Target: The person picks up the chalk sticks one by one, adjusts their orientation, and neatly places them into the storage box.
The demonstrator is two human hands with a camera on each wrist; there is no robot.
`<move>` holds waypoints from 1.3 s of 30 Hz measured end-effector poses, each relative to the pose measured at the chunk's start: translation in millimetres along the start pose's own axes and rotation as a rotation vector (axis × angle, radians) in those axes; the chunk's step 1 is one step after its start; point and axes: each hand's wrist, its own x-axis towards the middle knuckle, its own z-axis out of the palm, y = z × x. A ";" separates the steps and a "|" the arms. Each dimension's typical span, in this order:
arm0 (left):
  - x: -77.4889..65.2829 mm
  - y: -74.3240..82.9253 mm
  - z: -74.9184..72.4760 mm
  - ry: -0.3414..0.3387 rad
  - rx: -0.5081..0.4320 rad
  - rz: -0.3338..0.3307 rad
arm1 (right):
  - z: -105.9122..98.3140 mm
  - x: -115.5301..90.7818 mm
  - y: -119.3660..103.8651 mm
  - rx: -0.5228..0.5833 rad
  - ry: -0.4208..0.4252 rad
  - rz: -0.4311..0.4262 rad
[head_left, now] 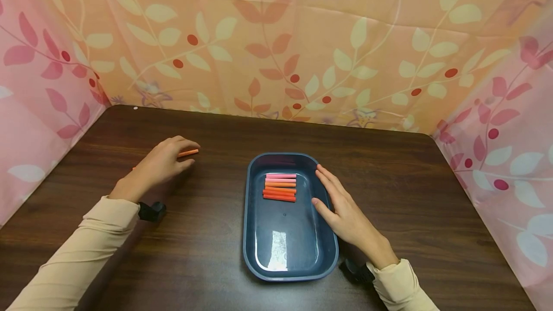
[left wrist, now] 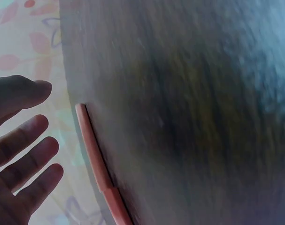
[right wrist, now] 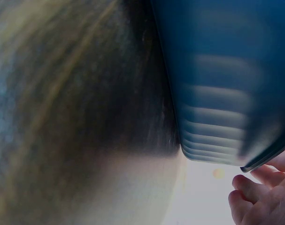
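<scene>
My left hand (head_left: 162,164) hovers at the left over orange chalk-like sticks (head_left: 188,153), fingers loosely bent and thumb apart. The left wrist view shows two of these sticks (left wrist: 96,152) lying end to end on the table, with the left fingers (left wrist: 32,159) clear of them. My right hand (head_left: 347,215) rests on the right rim of a dark blue plastic tray (head_left: 285,275), fingers extended and thumb over the inner side. Inside the tray lies a row of several short pink, orange and red sticks (head_left: 280,195). The right fingertips (right wrist: 248,187) appear beside the rim in the right wrist view.
The dark wood-grain table (head_left: 207,253) runs under everything. Patterned cloth (head_left: 268,42) hangs along its back and both sides. A small white spot (head_left: 136,108) lies near the back left corner. Black wrist cameras (head_left: 152,211) sit below both wrists.
</scene>
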 end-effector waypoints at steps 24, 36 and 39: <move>-1.2 -34.4 -0.3 -0.083 0.044 -0.081 | 0.4 -1.0 -0.2 -0.007 0.001 0.004; 1.9 -41.1 1.2 -0.081 0.040 -0.053 | -0.3 -0.6 -0.7 -0.011 -0.001 0.004; 3.4 -39.9 1.7 -0.077 0.048 -0.052 | -0.4 -0.5 -0.9 -0.010 -0.003 0.003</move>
